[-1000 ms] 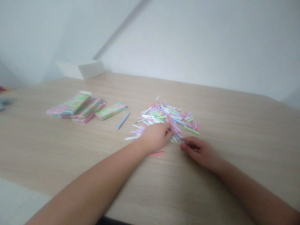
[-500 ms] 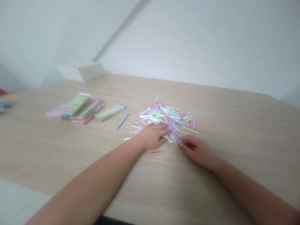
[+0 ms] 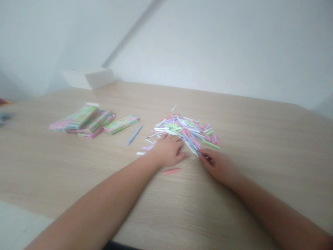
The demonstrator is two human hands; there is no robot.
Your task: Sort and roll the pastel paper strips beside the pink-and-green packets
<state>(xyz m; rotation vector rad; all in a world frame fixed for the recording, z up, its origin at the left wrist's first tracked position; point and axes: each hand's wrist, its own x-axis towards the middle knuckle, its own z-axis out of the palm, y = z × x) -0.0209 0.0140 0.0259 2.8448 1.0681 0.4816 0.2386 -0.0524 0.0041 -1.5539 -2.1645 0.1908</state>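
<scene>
A loose heap of thin pastel sticks [image 3: 179, 128], pen-like in shape and coloured white, pink, purple, green and blue, lies on the wooden table. My left hand [image 3: 168, 150] rests palm down on the heap's near left side, thumb stretched to the right; its fingertips partly hide the sticks below. At the near right edge, my right hand [image 3: 217, 165] has thumb and forefinger pinched at the end of a bluish stick [image 3: 197, 151]. One pink stick [image 3: 171, 171] lies apart, just in front of my left hand. The picture is blurred.
Left of the heap lie a blue-grey pen-like stick [image 3: 134, 135], a single green-and-pink box [image 3: 121, 124] and a pile of similar boxes [image 3: 85, 119]. A white box [image 3: 90, 79] stands at the back left, near the wall [image 3: 208, 48]. One white stick [image 3: 174, 108] lies behind the heap.
My left hand's fingers have drawn back slightly left and its thumb now points out to the right. A green stick near that thumb no longer shows. My right hand stays at the heap's edge.
</scene>
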